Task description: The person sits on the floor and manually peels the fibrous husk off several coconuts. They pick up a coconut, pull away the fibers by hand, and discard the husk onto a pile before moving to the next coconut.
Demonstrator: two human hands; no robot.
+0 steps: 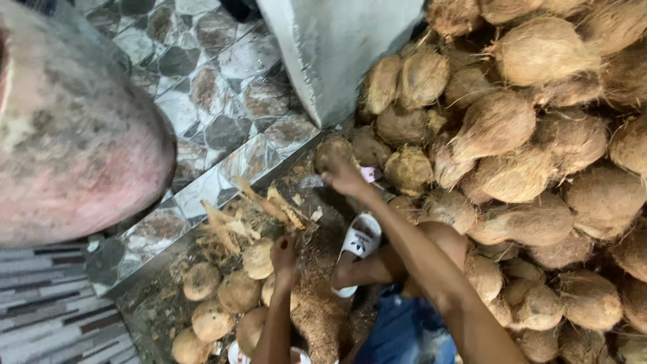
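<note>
A large heap of husked brown coconuts (539, 155) fills the right half of the view, stacked against a pale concrete pillar (330, 47) at top centre. At far left a big rounded, stained pinkish-grey drum-like surface (74, 135) bulges into frame; what it is cannot be told. Between it and the pillar runs a floor of mottled stone-pattern tiles (202, 87), ending in a raised tiled edge. Below that edge lies a patch of ground covered in brown fibre and husk scraps (249, 216). A smaller group of peeled, paler coconuts (216, 296) sits at lower left of that patch. The person's bare leg bends through the lower centre, foot in a white sandal (358, 243), above blue shorts (404, 330). The right hand (344, 176) reaches forward with the arm fully extended; its fingers are curled onto a single coconut (333, 152) at the foot of the heap, just beside the pillar base. The left hand (284, 253) hangs over the small group, fingers drawn together, touching a pale coconut (259, 259); whether it grips it cannot be told.
</note>
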